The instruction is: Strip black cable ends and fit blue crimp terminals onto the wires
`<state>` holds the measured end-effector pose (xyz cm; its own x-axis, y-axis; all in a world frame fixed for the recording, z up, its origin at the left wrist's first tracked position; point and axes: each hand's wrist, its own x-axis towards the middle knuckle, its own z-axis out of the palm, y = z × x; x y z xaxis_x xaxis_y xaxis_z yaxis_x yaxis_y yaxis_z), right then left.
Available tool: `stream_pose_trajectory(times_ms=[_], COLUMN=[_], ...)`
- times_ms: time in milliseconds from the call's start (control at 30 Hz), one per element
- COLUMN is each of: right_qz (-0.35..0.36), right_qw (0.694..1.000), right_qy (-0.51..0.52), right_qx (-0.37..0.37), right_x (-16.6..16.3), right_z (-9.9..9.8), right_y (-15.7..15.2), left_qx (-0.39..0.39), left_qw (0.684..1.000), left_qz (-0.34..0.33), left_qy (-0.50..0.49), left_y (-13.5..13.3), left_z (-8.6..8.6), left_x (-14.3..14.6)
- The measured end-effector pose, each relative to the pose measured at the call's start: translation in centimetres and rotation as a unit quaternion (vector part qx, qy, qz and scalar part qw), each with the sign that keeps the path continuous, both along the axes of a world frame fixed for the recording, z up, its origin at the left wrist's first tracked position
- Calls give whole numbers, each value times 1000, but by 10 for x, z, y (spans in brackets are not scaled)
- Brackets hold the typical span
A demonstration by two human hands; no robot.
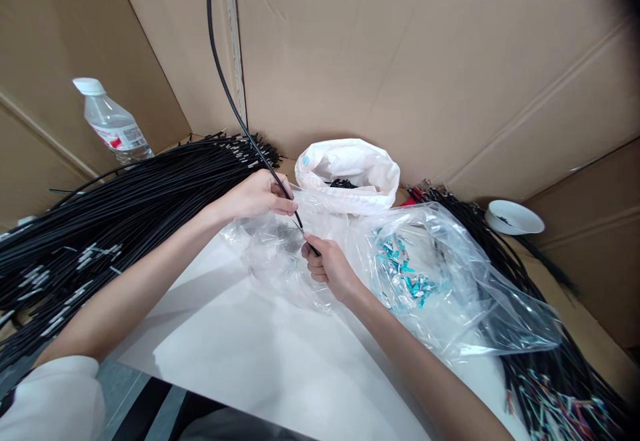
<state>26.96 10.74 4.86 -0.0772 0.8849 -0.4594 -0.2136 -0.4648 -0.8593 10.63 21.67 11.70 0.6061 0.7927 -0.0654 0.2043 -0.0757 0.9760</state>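
My left hand [260, 196] pinches a long black cable [225, 88] that rises up and out of the top of the view. My right hand [327, 264] is closed around the cable's lower end, just below the left fingertips. Both hands hover over a crumpled clear plastic bag [273, 258] lying on the white table [240, 341]. A large bundle of black cables [115, 208] with metal tips lies to the left of my left arm.
A clear bag of small teal parts [415, 274] lies right of my right hand. Behind it stand a white bag [350, 168] with black pieces and a white bowl [515, 218]. More black cables [545, 374] run along the right. A water bottle [113, 124] leans at left. Cardboard walls [425, 61] enclose the table.
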Motion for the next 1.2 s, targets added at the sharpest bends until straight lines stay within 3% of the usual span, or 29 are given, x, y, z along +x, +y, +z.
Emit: stream_pose_trajectory(times_ms=[667,933,1200], right_qz=[8,6,-10], right_qw=[999,997,997], right_qy=[36,79,1], right_qx=[35,25,72], right_x=[1,1,-1], right_z=[-5,4,-3], right_y=[0,-2,-2], left_qx=[-1,-9,1], left_qw=[999,999,999], left_qz=[30,34,29], left_qy=[-17,-28,-36], left_y=[1,5,4], left_z=[7,9,8], left_x=[-2,-6,-6])
